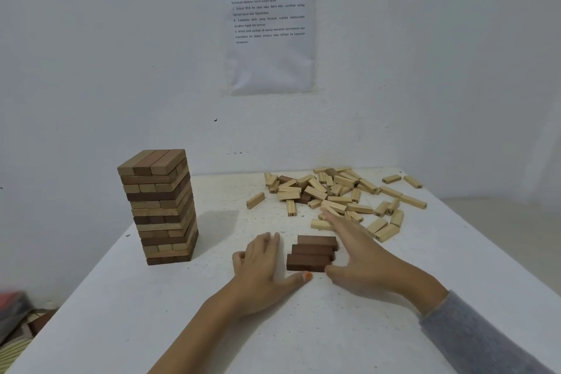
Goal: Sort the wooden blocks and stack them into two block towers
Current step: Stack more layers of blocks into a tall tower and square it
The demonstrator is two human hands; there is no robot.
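three dark blocks (pixel 312 253) side by side between loosely spread left hand (pixel 261 267) and right hand (pixel 361 252), both empty

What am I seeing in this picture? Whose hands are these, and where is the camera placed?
There is no machine here. One camera, worn on a person's head, looks down at their own hands. On the white table stands a tower of mixed dark and light blocks at the left; a loose pile of mostly light wooden blocks lies at the back right. Three dark brown blocks lie side by side in front. The left hand and the right hand are open, one on each side of them; neither holds anything.
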